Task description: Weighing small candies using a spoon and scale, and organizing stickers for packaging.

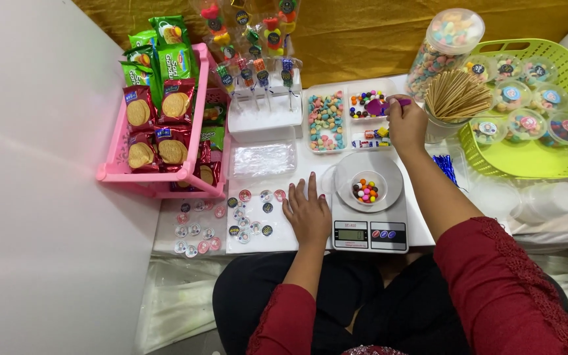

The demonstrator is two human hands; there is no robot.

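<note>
White tabletop (310, 164); right hand (407, 123) grips purple plastic scoop (381, 106).

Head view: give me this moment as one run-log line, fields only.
left hand: flat on table beside scale | right hand: holding purple scoop over candy tray | cup on scale: partly filled

green basket (560, 164) cropped right, sticker (244, 195) prints unreadable
</note>
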